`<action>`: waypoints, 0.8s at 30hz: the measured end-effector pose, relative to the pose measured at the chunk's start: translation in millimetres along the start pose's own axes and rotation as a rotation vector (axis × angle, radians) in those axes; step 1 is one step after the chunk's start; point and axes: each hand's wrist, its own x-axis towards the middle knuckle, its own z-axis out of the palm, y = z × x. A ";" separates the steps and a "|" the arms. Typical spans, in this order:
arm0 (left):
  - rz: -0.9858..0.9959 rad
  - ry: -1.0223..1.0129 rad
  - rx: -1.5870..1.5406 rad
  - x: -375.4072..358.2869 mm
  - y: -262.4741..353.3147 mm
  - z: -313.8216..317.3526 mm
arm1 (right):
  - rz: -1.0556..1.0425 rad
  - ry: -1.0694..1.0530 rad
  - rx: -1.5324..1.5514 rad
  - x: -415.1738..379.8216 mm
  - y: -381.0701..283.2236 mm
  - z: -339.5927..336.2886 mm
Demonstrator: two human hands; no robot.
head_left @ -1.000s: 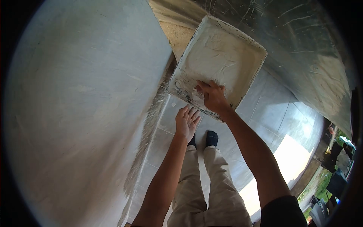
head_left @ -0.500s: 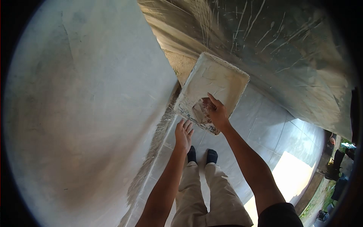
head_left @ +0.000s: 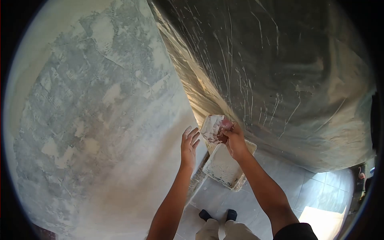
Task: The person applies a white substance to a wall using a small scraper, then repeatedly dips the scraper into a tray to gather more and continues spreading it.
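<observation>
My right hand (head_left: 236,141) grips a flat putty scraper (head_left: 213,129), reddish near my fingers and smeared with white compound over its face. The scraper is up above a rectangular tray (head_left: 224,165) coated inside with off-white putty. My left hand (head_left: 189,145) is open with its fingers spread, a little to the left of the scraper and in front of the wall (head_left: 100,120). That wall carries patchy white and grey skim, smoother toward the bottom. Part of the tray is hidden behind my right hand and wrist.
A plastic sheet (head_left: 288,80) with splashes and drips hangs on the right. Grey floor tiles (head_left: 256,200) lie below, with my dark-socked feet (head_left: 218,215) on them. Bright sunlight (head_left: 320,220) falls on the tiles at lower right.
My right hand has lifted the scraper up out of the tray. My left hand stays open, with its fingers now more spread. The view has tilted up, showing more wall and sheet.
</observation>
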 end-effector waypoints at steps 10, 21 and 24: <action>0.507 -0.017 0.182 -29.0 211.5 -13.1 | -0.115 -0.422 0.248 -35.0 -88.5 158.9; 0.909 0.111 0.348 -155.7 409.9 -53.3 | -0.180 -0.715 0.451 -160.8 -138.4 338.5; 1.015 0.181 0.489 -204.7 457.0 -68.0 | -0.211 -0.791 0.475 -196.7 -142.4 378.7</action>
